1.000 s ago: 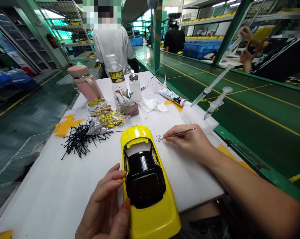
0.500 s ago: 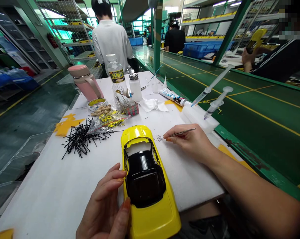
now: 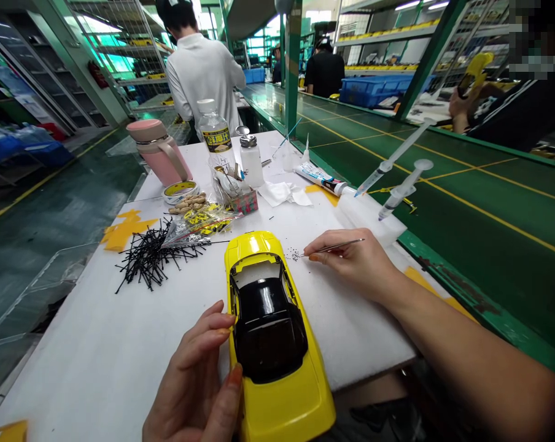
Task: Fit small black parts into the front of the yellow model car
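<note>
On the white desk (image 3: 97,344), my left hand (image 3: 192,383), fingers loosely parted, rests against the yellow car (image 3: 272,319) at the near edge; my right hand (image 3: 353,265) pinches tweezers (image 3: 339,245) (tips seemingly just beside black specks (image 3: 293,253)).

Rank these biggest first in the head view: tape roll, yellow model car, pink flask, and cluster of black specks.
1. Yellow model car
2. Pink flask
3. Tape roll
4. Cluster of black specks
</note>
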Demonstrator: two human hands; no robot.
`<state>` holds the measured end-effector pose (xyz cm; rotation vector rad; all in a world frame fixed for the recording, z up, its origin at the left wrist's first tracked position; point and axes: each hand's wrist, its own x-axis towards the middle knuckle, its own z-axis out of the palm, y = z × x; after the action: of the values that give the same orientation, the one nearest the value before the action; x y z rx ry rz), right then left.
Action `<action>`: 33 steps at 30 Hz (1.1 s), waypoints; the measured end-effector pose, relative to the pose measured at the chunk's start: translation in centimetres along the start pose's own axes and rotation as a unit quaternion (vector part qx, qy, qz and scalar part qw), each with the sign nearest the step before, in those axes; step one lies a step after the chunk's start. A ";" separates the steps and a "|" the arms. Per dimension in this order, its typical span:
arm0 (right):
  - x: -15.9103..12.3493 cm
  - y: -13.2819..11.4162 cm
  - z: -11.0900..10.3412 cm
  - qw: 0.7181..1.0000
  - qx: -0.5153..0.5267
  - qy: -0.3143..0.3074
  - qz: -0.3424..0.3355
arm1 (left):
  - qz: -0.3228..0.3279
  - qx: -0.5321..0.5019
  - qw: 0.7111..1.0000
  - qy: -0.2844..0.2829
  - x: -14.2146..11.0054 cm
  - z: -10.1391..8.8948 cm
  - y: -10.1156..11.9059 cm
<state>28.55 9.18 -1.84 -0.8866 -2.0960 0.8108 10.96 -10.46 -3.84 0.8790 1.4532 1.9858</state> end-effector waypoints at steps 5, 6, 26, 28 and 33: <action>0.1 0.0 0.1 1.000 0.007 -0.002 0.003 | -0.007 0.006 1.000 0.011 -0.1 0.0 0.1; 0.1 0.0 0.1 1.000 0.007 -0.003 0.002 | -0.010 0.008 1.000 0.013 -0.1 0.0 0.1; 0.1 0.0 0.2 1.000 0.007 -0.009 -0.002 | 0.000 0.009 1.000 -0.028 0.6 -1.1 -0.2; 0.1 0.0 0.2 1.000 0.009 -0.008 -0.004 | -0.006 0.009 1.000 -0.013 0.5 -1.0 -0.2; 0.0 0.0 0.1 1.000 0.002 -0.009 0.000 | 0.006 0.005 0.999 -0.051 0.8 -1.4 -0.4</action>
<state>28.45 9.18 -1.93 -0.8804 -2.1093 0.8244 9.45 -10.61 -4.40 0.9802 1.4047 1.9155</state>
